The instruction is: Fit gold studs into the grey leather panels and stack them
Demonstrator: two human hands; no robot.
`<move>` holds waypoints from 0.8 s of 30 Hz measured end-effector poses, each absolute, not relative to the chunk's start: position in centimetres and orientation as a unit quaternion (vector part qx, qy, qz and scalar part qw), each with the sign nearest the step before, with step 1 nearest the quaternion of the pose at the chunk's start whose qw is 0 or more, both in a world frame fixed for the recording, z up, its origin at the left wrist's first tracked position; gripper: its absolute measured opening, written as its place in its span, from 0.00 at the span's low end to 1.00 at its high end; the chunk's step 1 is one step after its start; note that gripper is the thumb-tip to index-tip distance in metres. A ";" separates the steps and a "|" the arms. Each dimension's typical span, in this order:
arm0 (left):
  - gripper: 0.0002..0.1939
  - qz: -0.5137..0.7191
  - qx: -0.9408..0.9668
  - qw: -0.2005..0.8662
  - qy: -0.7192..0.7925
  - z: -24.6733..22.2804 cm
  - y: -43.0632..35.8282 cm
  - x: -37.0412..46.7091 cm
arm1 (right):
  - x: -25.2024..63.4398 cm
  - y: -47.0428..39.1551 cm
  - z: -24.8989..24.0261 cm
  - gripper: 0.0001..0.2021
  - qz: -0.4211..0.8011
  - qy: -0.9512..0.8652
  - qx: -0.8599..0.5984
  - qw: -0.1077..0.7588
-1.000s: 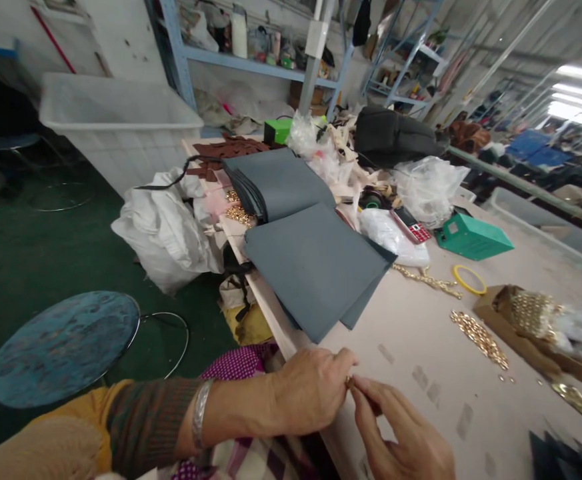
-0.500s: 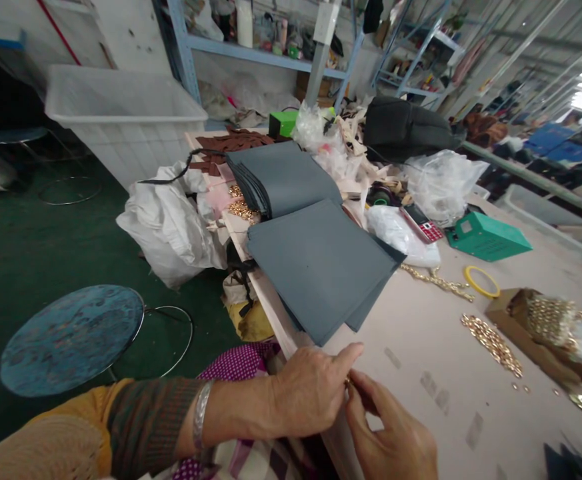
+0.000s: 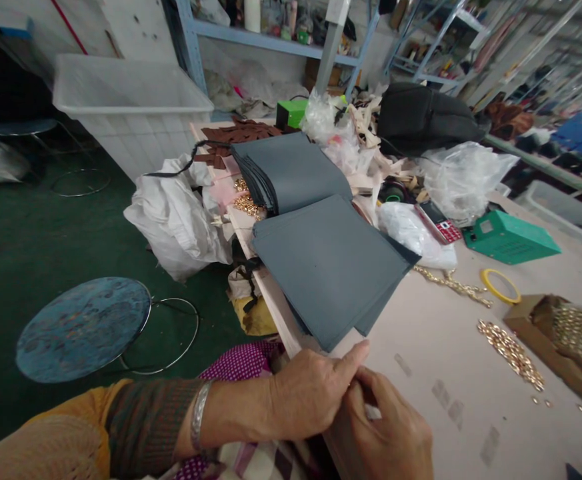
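My left hand (image 3: 315, 393) and my right hand (image 3: 391, 427) meet at the fingertips over the near edge of the table. Both are closed in a pinch, and whatever lies between them is hidden by the fingers. Just beyond my left hand lies a stack of dark grey sheets (image 3: 333, 267), with a thicker, folded-over pile of sheets (image 3: 305, 167) behind it. To the right, a heap of small gold links (image 3: 511, 353) rests on the table, and a gold chain (image 3: 455, 288) lies farther back.
A cardboard box (image 3: 535, 320) with gold chain, a yellow tape ring (image 3: 501, 285), a green box-shaped object (image 3: 513, 237) and plastic bags (image 3: 465, 180) occupy the right and back. A white sack (image 3: 175, 220) and a blue round stool (image 3: 85, 330) are left of the table.
My view has shifted slightly left. The fingertips of both hands have drawn closer together, and a small gold-coloured bit seen between them before is now covered.
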State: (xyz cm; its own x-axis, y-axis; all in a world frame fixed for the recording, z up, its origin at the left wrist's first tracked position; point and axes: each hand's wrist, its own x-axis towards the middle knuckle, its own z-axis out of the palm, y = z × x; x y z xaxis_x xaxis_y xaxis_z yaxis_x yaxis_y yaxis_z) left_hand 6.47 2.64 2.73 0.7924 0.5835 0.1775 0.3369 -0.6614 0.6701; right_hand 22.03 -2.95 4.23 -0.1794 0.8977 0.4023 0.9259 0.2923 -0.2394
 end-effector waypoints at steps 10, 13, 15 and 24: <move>0.19 0.246 0.551 0.701 0.380 1.4 0.3 4.3 | 21.6 5.0 7.9 0.10 -0.106 -0.803 -0.519 0.274; 0.19 0.287 0.475 0.725 0.407 0.9 0.6 2.6 | 20.4 8.9 7.1 0.12 -0.098 -0.843 -0.482 0.218; 0.22 0.319 0.461 0.708 0.429 0.5 1.1 1.5 | 20.3 10.0 6.6 0.13 -0.102 -0.857 -0.474 0.177; 0.13 0.399 0.427 0.713 0.387 1.3 1.5 1.2 | 25.4 2.5 4.2 0.16 0.102 -0.858 -0.501 0.048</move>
State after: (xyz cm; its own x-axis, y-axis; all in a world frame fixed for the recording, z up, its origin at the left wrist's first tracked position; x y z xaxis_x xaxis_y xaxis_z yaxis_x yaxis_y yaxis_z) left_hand 1.22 1.49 1.26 0.3813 0.9001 -0.2109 -0.2387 0.3163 0.9181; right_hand 25.36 2.54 4.22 -0.4942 0.8691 -0.0195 0.8496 0.4781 -0.2225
